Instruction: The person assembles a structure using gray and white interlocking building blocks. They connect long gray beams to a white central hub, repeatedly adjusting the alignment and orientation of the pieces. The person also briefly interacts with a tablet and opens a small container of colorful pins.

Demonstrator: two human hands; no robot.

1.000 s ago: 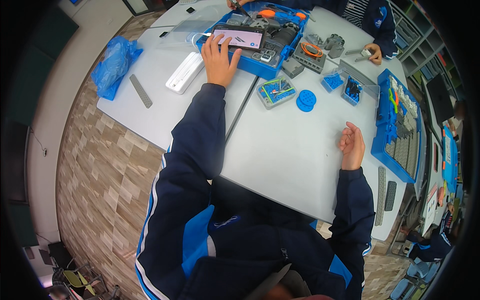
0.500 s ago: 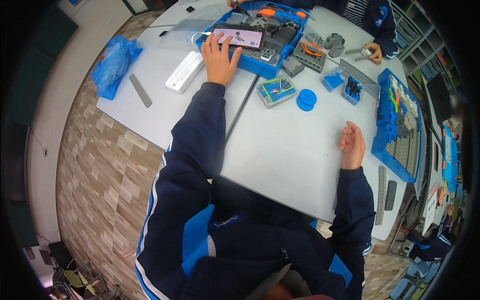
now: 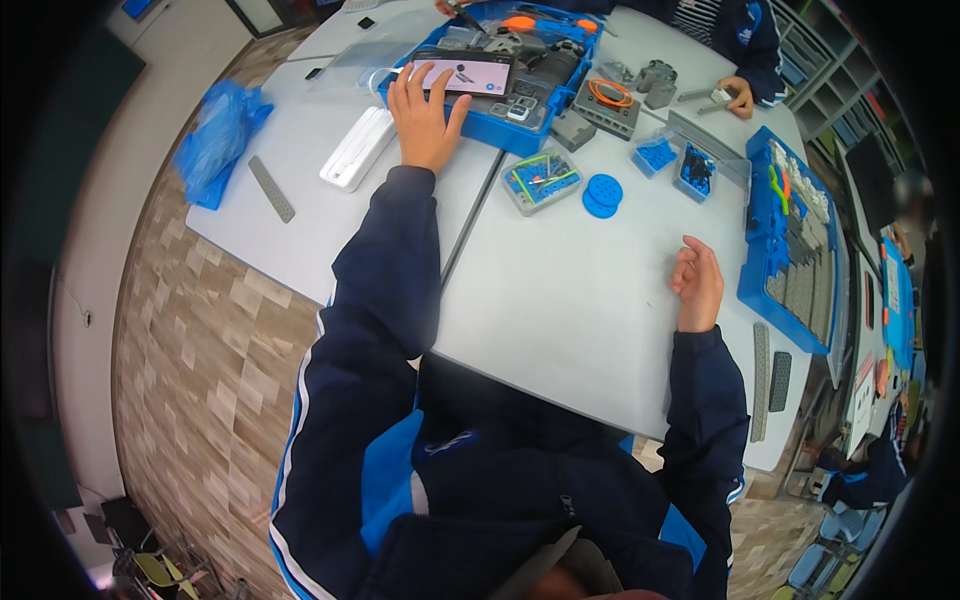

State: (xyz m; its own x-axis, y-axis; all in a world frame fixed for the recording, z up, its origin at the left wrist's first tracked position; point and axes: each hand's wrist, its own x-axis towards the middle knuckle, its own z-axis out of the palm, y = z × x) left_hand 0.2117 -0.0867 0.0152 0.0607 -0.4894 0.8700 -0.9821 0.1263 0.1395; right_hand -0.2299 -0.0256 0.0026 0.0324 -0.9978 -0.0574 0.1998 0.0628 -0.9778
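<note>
My left hand (image 3: 426,122) is spread over the left part of a phone (image 3: 468,76), fingertips at its lit screen, which shows a small picture of grey parts. The phone leans on a blue case (image 3: 505,135) filled with grey parts, and a white cable runs to its left end. Over the white table's right side, my right hand (image 3: 697,284) holds nothing, its fingers loosely curled with the index finger extended. Between the hands are a small clear box of coloured pins (image 3: 541,181) and blue perforated discs (image 3: 602,196).
Left lie a white oblong case (image 3: 357,150), a grey perforated strip (image 3: 271,188) and a blue plastic bag (image 3: 222,140). Right stand small boxes of blue and black pins (image 3: 696,172) and a blue parts tray (image 3: 790,260). Across the table a person's hand (image 3: 739,97) holds grey parts.
The whole view has shifted slightly, so things sit a little further left and lower. My left hand stays at the phone; my right hand keeps nearly the same pose.
</note>
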